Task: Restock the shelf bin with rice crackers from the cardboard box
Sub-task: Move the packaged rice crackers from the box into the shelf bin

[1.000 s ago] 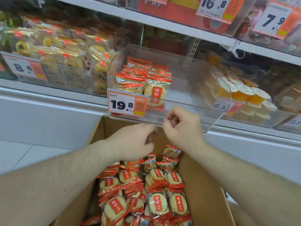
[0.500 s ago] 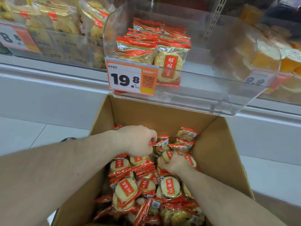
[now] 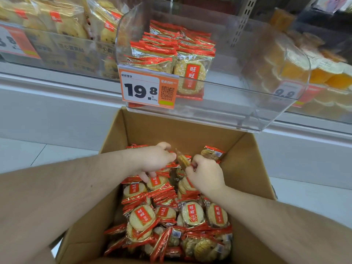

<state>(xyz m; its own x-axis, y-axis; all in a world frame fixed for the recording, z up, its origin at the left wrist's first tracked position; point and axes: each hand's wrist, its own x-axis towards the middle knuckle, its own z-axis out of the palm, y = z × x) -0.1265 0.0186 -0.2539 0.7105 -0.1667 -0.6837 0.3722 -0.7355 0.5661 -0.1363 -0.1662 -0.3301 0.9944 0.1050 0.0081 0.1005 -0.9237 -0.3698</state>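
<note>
Both my hands are down in the box [image 3: 144, 130], at its far end, among the packs [image 3: 192, 214] that fill it. My left hand [image 3: 154, 161] lies knuckles up over the pile, its fingers curled down round a pack [image 3: 157, 182] beneath it; the thumb side is turned toward the middle of the box. My right hand [image 3: 206, 175] is just beside it, fingers curled in, pinching an upright pack [image 3: 182, 159] that stands on edge between the two hands, its narrow side toward me. How many packs each hand has, I cannot tell, since the fingers cover what lies under them. The rest of the packs lie loose and overlapping in the box, most flat with the red label up, some tilted on their edges near my end. One pack [image 3: 213, 153] sits higher against the far right corner. Above the box, on the shelf, the clear bin [image 3: 247, 103] juts forward over the box's far wall. It holds a few rows of the same packs [image 3: 171, 46] stacked on its left side, one of them upright against the front wall; the right side of its floor shows bare. An orange price tag [image 3: 148, 88] reading 19.8 is fixed to the bin's front at the left. Other clear bins stand to either side, with yellowish snacks [image 3: 62, 21] on the left and orange cups [image 3: 304, 61] on the right.
</note>
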